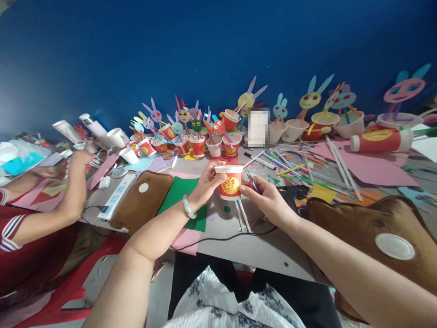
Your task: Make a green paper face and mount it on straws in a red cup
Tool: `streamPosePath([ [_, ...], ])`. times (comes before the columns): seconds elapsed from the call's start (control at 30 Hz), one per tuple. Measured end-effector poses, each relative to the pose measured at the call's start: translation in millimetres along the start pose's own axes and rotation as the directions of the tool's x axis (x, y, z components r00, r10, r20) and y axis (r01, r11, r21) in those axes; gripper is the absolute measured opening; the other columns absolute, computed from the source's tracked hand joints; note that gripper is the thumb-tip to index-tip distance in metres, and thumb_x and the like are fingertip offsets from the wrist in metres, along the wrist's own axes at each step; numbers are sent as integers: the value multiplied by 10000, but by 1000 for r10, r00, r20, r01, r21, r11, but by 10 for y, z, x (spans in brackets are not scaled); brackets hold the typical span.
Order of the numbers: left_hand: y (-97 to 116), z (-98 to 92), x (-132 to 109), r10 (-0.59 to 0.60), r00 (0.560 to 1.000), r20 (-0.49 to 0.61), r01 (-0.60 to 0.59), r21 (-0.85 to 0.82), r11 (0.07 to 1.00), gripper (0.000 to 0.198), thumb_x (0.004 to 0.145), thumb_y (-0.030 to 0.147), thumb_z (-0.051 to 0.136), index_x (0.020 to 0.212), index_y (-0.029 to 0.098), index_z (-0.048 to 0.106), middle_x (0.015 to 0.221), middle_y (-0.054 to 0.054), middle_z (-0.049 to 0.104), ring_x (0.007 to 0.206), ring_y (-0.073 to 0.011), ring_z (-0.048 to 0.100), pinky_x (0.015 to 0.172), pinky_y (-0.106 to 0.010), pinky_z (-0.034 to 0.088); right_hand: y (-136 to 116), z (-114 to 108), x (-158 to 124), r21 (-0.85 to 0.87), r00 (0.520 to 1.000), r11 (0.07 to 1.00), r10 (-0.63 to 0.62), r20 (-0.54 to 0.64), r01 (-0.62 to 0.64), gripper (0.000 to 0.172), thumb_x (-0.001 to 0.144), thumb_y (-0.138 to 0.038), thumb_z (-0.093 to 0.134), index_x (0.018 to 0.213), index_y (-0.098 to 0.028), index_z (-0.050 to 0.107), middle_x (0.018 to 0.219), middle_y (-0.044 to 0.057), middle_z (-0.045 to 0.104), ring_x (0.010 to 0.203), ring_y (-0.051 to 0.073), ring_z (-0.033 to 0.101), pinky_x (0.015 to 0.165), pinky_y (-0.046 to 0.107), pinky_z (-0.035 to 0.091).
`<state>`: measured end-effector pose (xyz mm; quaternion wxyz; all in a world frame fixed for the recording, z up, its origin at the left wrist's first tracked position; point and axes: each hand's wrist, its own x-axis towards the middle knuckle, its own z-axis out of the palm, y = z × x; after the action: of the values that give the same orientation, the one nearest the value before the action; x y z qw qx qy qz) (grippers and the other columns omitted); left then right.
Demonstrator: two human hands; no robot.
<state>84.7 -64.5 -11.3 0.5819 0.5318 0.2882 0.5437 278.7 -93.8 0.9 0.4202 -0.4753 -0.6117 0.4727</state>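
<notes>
A red paper cup [229,184] with a white rim and a yellow round print is held upright above the table's front half. My left hand [209,182], wearing a pale bangle, is closed around its left side. My right hand [268,198] grips a small pair of scissors [251,182] with dark handles, blades pointing up beside the cup. Fingers of that hand also touch the cup's lower right side. Behind the rim a thin white strip [254,158] slants up to the right. White paper sticks [243,216] lie below the cup, near green paper [180,200].
Along the blue wall stand several cups with paper rabbit figures [197,125]. Coloured strips [290,166] are scattered at right. Brown cushions [143,200] lie on both sides, a power strip [119,196] at left. A black cable [225,238] crosses the front. A co-worker's arm [73,196] works at left.
</notes>
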Motion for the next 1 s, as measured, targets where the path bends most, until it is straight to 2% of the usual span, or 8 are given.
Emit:
streamPosePath([
  [0.17, 27, 67, -30, -31, 999, -37, 31, -7, 999, 420, 860, 501, 687, 1159, 222, 589, 1069, -44, 666, 978, -194, 656, 840, -308, 516, 48, 1, 27, -10, 1000, 1000, 13, -18, -13, 484, 786, -620, 676, 701, -224, 412, 529, -82, 377, 484, 77, 295, 459, 246, 221],
  [0.37, 31, 73, -41, -75, 994, -80, 77, 28, 997, 420, 888, 522, 635, 1186, 227, 603, 1224, -65, 636, 1113, -239, 625, 945, -366, 494, 46, 2, 30, -43, 999, 999, -13, -31, 12, 472, 794, -599, 678, 695, -222, 411, 544, -77, 379, 510, 85, 302, 479, 248, 241],
  [0.53, 8, 57, -54, -76, 997, -27, 78, 52, 996, 483, 896, 535, 622, 1279, 245, 571, 1384, -85, 562, 1286, -280, 534, 1073, -429, 428, 87, 7, 40, -102, 993, 991, -89, -74, 82, 455, 759, -582, 701, 709, -212, 442, 630, -43, 474, 582, 105, 390, 538, 257, 317],
  [0.67, 41, 59, -77, -49, 998, -41, 57, 245, 968, 452, 955, 536, 527, 1315, 264, 560, 1488, -65, 480, 1429, -267, 382, 1180, -417, 307, 137, 15, 42, -204, 973, 969, -173, -156, 140, 442, 730, -556, 723, 695, -217, 441, 590, -53, 443, 548, 99, 360, 517, 256, 307],
  [0.73, 58, 54, -74, -33, 997, -64, 54, 354, 934, 441, 978, 541, 472, 1291, 249, 579, 1479, -65, 491, 1432, -251, 378, 1202, -395, 268, 146, 18, 38, -235, 970, 963, -173, -172, 130, 442, 724, -553, 725, 687, -220, 438, 575, -51, 457, 529, 97, 356, 502, 255, 305],
  [0.8, 67, 43, -58, -28, 998, -60, 50, 412, 910, 456, 989, 550, 431, 1264, 225, 596, 1423, -79, 542, 1390, -247, 432, 1195, -389, 279, 146, 20, 31, -247, 969, 962, -167, -183, 120, 442, 719, -556, 728, 683, -220, 443, 589, -32, 517, 520, 96, 353, 488, 255, 301],
  [0.9, 80, 24, -27, -25, 999, -45, 42, 435, 899, 464, 1005, 529, 386, 1236, 194, 608, 1360, -98, 589, 1339, -239, 489, 1180, -389, 306, 137, 26, 20, -241, 963, 962, -179, -202, 128, 431, 725, -544, 731, 689, -218, 450, 665, 6, 628, 521, 93, 358, 482, 256, 309],
  [1.0, 100, 24, -18, -17, 999, -51, 38, 447, 894, 426, 1008, 491, 383, 1199, 194, 620, 1351, -93, 596, 1344, -223, 484, 1190, -377, 289, 121, 33, 3, -278, 953, 950, -210, -219, 145, 396, 735, -506, 734, 693, -216, 467, 661, 0, 634, 517, 94, 370, 485, 255, 314],
])
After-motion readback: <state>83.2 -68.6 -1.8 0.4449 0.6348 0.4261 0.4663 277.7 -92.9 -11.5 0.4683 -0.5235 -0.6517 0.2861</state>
